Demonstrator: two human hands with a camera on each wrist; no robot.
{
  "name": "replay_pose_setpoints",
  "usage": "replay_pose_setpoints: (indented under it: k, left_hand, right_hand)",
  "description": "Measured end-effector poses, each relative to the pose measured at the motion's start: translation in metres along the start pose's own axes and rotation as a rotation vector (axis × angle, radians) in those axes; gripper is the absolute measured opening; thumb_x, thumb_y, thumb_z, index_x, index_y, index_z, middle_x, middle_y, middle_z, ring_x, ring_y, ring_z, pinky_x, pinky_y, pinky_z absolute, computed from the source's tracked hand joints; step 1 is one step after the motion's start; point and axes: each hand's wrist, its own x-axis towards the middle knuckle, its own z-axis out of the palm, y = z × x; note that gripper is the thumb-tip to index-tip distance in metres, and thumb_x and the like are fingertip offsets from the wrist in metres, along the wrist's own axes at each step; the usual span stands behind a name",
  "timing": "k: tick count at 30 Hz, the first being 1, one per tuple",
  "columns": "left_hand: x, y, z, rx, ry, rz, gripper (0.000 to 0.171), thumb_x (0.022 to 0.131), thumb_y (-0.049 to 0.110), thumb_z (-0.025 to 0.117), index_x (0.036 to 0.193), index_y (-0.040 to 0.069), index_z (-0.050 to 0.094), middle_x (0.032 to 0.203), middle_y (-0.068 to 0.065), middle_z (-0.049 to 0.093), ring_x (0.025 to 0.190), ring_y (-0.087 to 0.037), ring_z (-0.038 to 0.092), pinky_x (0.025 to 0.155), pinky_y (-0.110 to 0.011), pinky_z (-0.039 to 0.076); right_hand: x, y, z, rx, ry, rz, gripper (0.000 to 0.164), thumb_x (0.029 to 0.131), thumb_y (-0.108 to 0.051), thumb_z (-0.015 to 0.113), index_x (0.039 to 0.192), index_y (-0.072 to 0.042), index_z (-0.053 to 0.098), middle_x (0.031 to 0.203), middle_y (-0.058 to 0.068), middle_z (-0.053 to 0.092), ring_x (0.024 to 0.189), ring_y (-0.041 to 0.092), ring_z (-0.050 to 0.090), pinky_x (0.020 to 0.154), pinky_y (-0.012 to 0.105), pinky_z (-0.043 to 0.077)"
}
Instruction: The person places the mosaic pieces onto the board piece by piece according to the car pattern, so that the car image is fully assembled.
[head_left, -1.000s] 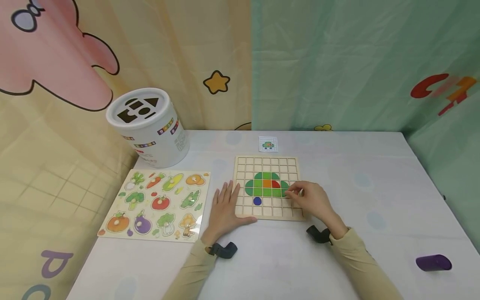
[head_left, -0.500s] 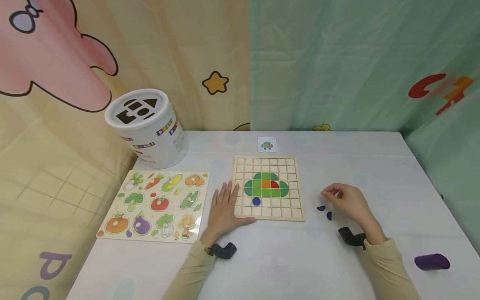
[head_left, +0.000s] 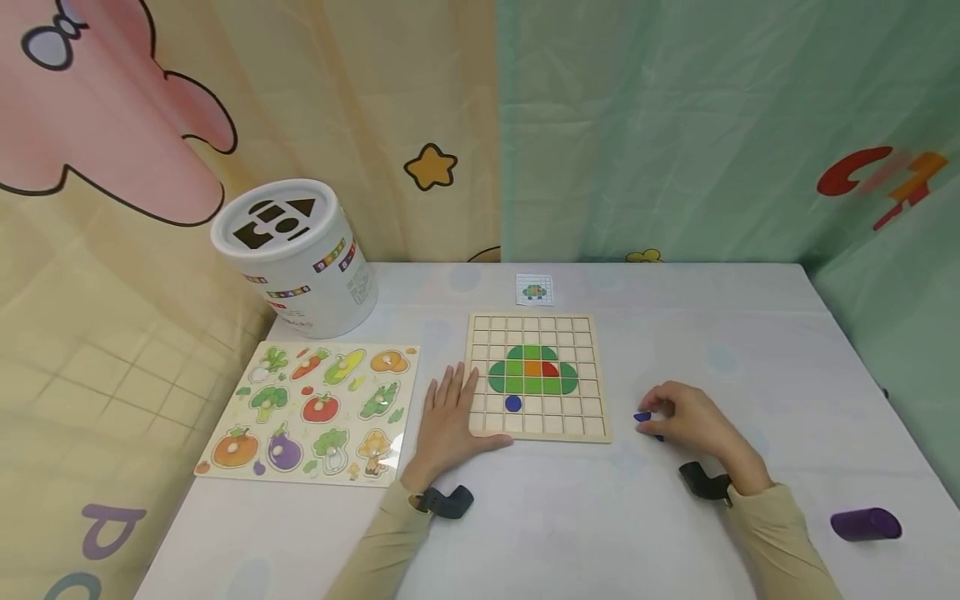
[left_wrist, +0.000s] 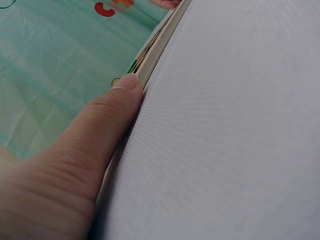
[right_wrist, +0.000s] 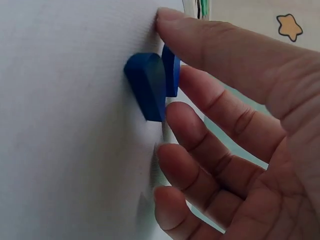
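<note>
My left hand [head_left: 446, 425] lies with spread fingers at the left edge of a wooden grid board [head_left: 561, 423]; in the left wrist view its thumb [left_wrist: 105, 117] rests along the board's side. On the board, green, orange and red pieces [head_left: 532, 377] form a car-like shape, with a blue round [head_left: 513, 403] beneath at the left. Right of the board, my right hand [head_left: 693, 421] pinches a blue half-circle piece [head_left: 642, 416] between thumb and index finger. Nearer in the right wrist view, a second blue half-circle piece [right_wrist: 146, 85] stands out below the thumb; the hand mostly hides it from above.
Behind the board lies a small pattern card [head_left: 535, 290]. A vegetable puzzle board [head_left: 307, 417] lies to the left, with a white lidded tub [head_left: 315, 283] behind it. A purple cylinder-like object [head_left: 865, 524] lies at the right front.
My right hand has left the board's right edge and moved right, then lowered with thumb and index finger around one blue half-circle. The left hand stays in place.
</note>
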Motion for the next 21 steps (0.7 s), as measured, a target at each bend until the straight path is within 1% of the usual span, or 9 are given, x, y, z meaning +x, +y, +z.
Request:
replay_pose_setpoints:
  k: [3, 9, 15, 21]
  left_hand:
    - [-0.0002, 0.0000, 0.0001, 0.006, -0.001, 0.001, 0.118, 0.066, 0.081, 0.058, 0.153, 0.012, 0.018, 0.157, -0.012, 0.010, 0.143, -0.027, 0.002, 0.114, -0.044, -0.002]
    - [-0.0001, -0.0005, 0.0008, 0.015, -0.005, 0.005, 0.118, 0.066, 0.082, 0.057, 0.153, 0.012, 0.017, 0.157, -0.012, 0.010, 0.143, -0.027, 0.002, 0.114, -0.043, -0.002]
    - [-0.0004, -0.0005, -0.0003, 0.006, 0.003, 0.008, 0.118, 0.066, 0.081, 0.058, 0.153, 0.011, 0.018, 0.157, -0.012, 0.010, 0.143, -0.028, 0.002, 0.114, -0.044, -0.002]
    - [-0.0002, -0.0008, -0.0004, 0.004, 0.011, 0.013, 0.118, 0.066, 0.081, 0.058, 0.152, 0.011, 0.019, 0.157, -0.013, 0.012, 0.143, -0.028, 0.004, 0.114, -0.045, -0.001]
  right_hand:
    - [0.0015, -0.0016, -0.0001, 0.005, -0.008, 0.013, 0.020, 0.072, -0.015, 0.083, 0.082, -0.010, 0.067, 0.074, -0.004, 0.055, 0.064, 0.015, 0.043, 0.054, 0.027, 0.037]
    - [0.0036, -0.0022, 0.0004, -0.001, -0.012, 0.039, 0.017, 0.076, -0.017, 0.080, 0.080, -0.011, 0.065, 0.070, -0.005, 0.054, 0.063, 0.014, 0.045, 0.053, 0.026, 0.038]
    - [0.0071, -0.0027, 0.0018, -0.052, -0.014, 0.040, 0.016, 0.079, -0.017, 0.078, 0.079, -0.010, 0.063, 0.065, -0.005, 0.051, 0.060, 0.013, 0.044, 0.053, 0.027, 0.037]
    - [0.0092, -0.0048, 0.0013, -0.090, -0.040, 0.030, 0.015, 0.082, -0.016, 0.074, 0.080, -0.008, 0.062, 0.064, -0.005, 0.051, 0.057, 0.012, 0.045, 0.052, 0.028, 0.038]
